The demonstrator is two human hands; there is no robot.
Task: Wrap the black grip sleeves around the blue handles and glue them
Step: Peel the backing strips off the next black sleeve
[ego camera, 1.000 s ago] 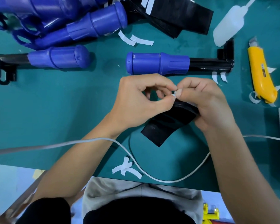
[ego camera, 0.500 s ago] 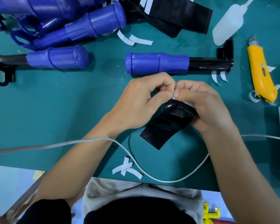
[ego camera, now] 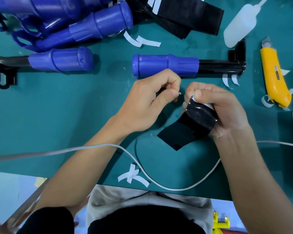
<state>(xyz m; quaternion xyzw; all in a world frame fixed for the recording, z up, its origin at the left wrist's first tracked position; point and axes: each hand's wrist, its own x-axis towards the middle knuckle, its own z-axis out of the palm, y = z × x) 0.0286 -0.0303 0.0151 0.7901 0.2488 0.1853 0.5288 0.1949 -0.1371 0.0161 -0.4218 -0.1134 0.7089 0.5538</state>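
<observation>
Just below the ribbed blue handle point(ego camera: 166, 65), the right hand point(ego camera: 223, 108) grips a glossy, curling black grip sleeve point(ego camera: 189, 127), its top edge hidden; the left hand point(ego camera: 150, 105) pinches an indistinct white sliver point(ego camera: 179, 93).

My counter point(ego camera: 57, 115) is plain teal. My grip sleeve point(ego camera: 189, 129) is glossy black, its backing strip point(ego camera: 208, 105) white. The handle point(ego camera: 164, 65) is blue on a black bar point(ego camera: 216, 65); knife point(ego camera: 274, 78) yellow, bottle point(ego camera: 240, 22) milky white.
</observation>
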